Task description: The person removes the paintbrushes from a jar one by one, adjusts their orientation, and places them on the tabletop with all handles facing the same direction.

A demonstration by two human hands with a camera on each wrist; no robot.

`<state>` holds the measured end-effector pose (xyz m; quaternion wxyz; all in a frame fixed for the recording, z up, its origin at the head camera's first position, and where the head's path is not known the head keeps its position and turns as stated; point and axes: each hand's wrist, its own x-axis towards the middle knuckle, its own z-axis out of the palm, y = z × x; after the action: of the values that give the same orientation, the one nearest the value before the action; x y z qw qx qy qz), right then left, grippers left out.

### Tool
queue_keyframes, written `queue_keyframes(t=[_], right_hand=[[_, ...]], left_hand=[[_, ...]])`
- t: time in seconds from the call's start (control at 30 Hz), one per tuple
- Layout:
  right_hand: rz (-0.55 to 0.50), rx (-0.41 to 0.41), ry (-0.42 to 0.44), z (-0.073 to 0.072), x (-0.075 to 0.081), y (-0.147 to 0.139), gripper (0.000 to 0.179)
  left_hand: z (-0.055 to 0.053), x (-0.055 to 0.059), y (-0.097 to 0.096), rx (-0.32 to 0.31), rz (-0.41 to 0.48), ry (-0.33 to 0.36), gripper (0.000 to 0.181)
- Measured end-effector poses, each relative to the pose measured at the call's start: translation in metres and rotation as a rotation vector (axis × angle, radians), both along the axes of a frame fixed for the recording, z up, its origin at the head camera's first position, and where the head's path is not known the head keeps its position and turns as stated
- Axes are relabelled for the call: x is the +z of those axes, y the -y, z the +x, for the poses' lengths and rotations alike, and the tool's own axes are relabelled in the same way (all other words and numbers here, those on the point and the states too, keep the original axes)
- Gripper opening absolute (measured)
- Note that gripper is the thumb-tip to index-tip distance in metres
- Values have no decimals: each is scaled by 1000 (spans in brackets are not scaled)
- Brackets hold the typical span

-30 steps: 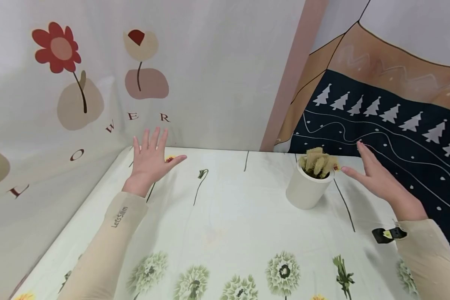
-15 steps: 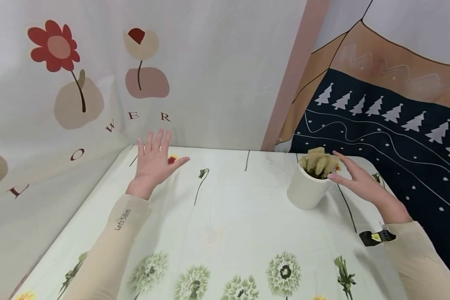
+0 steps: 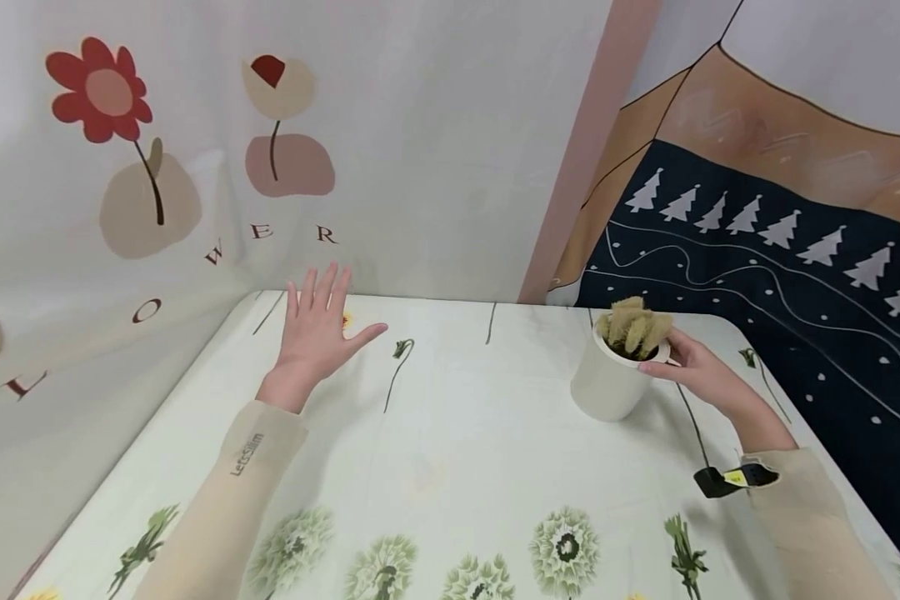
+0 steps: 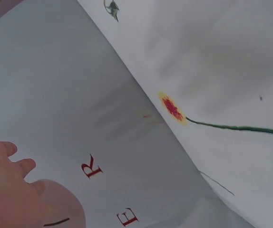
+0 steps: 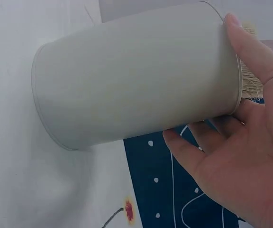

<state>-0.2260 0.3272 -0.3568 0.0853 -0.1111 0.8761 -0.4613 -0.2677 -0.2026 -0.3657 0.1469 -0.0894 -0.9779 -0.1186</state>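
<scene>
A white cylindrical pot (image 3: 603, 387) stands on the right half of the table, filled with tan, fuzzy dried-looking plants (image 3: 632, 327). My right hand (image 3: 696, 373) holds the pot's right side near the rim, thumb at the front edge and fingers round the far side. In the right wrist view, the pot (image 5: 131, 80) lies across the picture, with the thumb (image 5: 250, 47) on its rim and the fingers against its wall. Over the table's far left, my left hand (image 3: 315, 337) is spread with straight fingers, holding nothing. Only part of that hand (image 4: 8, 185) shows in the left wrist view.
The white tablecloth (image 3: 450, 467) carries printed flowers and stems. Behind it hangs a pale cloth (image 3: 435, 150) with flower prints and letters; a dark cloth with white trees (image 3: 765, 275) hangs at the right. A black device (image 3: 735, 479) is strapped at the right wrist.
My right hand has moved left from beside the pot and taken hold of it near the rim. The left hand has shifted slightly right, still spread. The pot has stayed in place.
</scene>
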Motion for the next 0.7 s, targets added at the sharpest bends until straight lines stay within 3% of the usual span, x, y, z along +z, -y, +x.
queue_keyframes(t=[0.27, 0.7], right_hand=[[-83, 16, 30, 3, -12, 4, 87], [-103, -7, 19, 6, -9, -1, 88]], left_hand=[[14, -8, -17, -36, 18, 18, 106], [15, -7, -53, -103, 103, -3, 91]])
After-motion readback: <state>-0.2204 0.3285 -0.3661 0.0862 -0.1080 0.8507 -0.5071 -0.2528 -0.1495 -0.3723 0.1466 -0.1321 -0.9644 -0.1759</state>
